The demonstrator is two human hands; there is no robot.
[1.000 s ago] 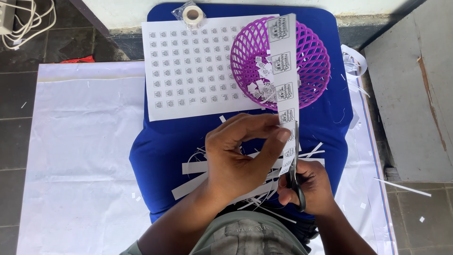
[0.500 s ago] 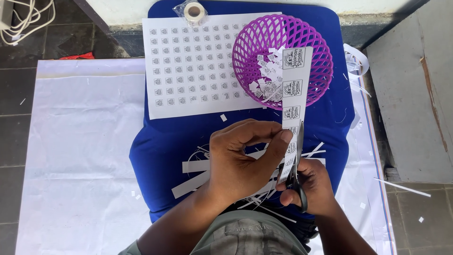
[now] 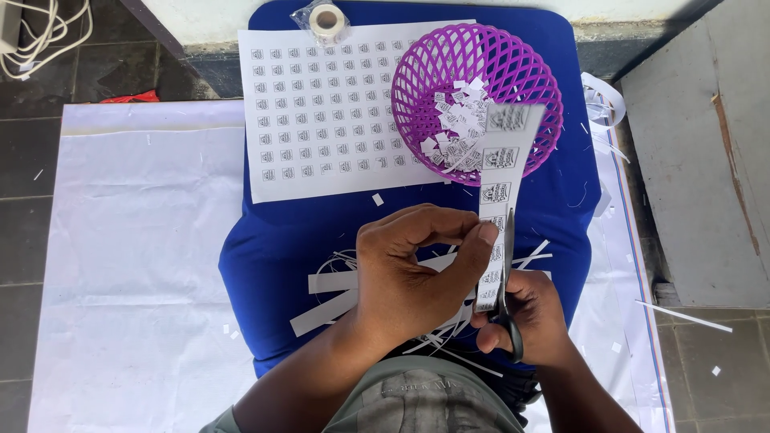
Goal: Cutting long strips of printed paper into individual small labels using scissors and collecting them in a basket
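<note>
Paper strip (image 3: 499, 192) printed with a column of small labels, held upright between both hands and reaching up over the rim of the purple mesh basket (image 3: 449, 68). Left hand (image 3: 409, 273) pinches the strip's lower part between thumb and fingertips. Right hand (image 3: 533, 317), just beside and below the left, is closed around the handles of black scissors (image 3: 507, 297), whose blades lie along the strip's right edge. Cut label pieces (image 3: 457, 128) lie inside the basket, above the hands. White paper offcuts (image 3: 333, 282) lie under and left of the left hand on the blue cushion (image 3: 265, 248). Farther up-left rests the printed label sheet (image 3: 321, 112), with a tape roll (image 3: 326, 18) at its top edge.
</note>
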